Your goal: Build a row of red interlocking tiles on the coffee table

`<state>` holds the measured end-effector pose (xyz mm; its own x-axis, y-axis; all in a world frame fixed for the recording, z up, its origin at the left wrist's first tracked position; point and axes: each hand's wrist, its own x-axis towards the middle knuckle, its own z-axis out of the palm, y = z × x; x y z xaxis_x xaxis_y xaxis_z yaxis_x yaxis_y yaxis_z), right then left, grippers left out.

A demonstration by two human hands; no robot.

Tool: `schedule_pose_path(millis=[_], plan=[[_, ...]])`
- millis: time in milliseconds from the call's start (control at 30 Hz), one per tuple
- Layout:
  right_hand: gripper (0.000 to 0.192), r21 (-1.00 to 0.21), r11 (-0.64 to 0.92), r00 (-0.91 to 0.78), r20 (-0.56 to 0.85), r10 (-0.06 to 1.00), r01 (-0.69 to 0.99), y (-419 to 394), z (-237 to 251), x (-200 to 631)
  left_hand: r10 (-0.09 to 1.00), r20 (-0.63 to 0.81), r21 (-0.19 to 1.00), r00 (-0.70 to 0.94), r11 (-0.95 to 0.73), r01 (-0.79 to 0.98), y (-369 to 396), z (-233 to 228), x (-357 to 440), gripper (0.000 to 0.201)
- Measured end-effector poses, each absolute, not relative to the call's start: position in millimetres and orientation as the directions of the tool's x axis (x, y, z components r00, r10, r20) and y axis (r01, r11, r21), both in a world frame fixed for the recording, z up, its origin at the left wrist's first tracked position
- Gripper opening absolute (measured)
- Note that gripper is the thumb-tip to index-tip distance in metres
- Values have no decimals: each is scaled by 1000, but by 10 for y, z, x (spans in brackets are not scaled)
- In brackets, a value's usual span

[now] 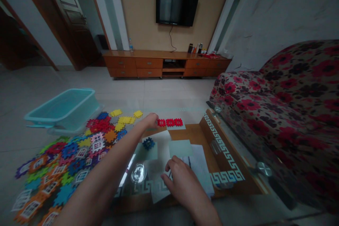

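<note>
My left hand [153,120] reaches to the far side of the glass-topped table, its fingers closed at the left end of a row of red gear-edged building pieces [171,122]. The leftmost red piece [161,123] touches the fingers, which partly hide it. Nearer to me, my right hand [177,173] hovers over or rests on the tabletop, its thumb apart from loosely bent fingers and no piece visible in it. A dark blue gear-edged piece [148,143] lies between my arms. Pale sheets [181,149] show around the right hand.
A heap of multicoloured gear-edged pieces [76,155], some with window shapes, covers the table's left side. Behind it stands a turquoise plastic basket [60,107]. A flowered sofa [246,102] flanks the right. A low wooden cabinet [148,64] and wall television [177,6] are farther back.
</note>
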<state>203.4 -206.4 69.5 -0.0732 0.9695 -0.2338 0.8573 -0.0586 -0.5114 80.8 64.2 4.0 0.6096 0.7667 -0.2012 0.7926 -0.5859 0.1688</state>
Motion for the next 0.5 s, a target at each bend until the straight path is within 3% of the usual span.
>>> schedule_pose_path(millis=[500], plan=[[16, -495, -44, -87, -239, 967, 868, -2066, 685, 2020, 749, -206, 168, 630, -608, 776, 735, -85, 794, 32]])
